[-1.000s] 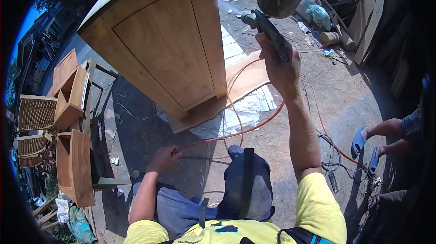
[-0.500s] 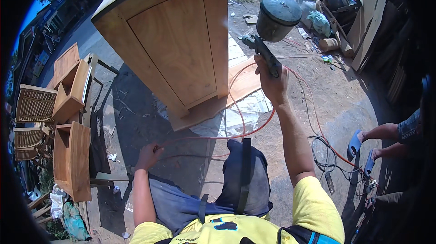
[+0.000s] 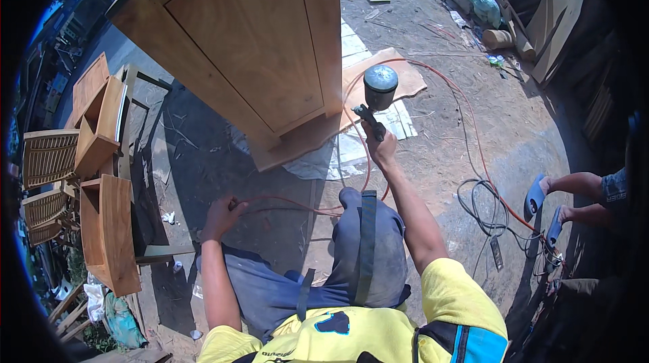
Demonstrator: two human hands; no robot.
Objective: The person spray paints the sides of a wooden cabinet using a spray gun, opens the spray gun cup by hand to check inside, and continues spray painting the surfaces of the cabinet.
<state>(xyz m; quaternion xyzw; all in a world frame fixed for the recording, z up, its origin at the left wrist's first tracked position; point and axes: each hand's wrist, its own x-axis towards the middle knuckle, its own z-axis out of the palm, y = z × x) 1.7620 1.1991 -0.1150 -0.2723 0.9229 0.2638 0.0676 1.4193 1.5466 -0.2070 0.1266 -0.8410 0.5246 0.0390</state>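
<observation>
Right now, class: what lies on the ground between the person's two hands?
In the head view, the orange hose runs from the left hand across the dirt past the bent knee and curves up toward the right hand, which holds the spray gun.

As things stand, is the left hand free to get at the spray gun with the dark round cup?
Probably not directly: the left hand already holds the thin orange hose low by the knee, while the spray gun with the dark round cup is held up by the right hand, well apart.
</observation>
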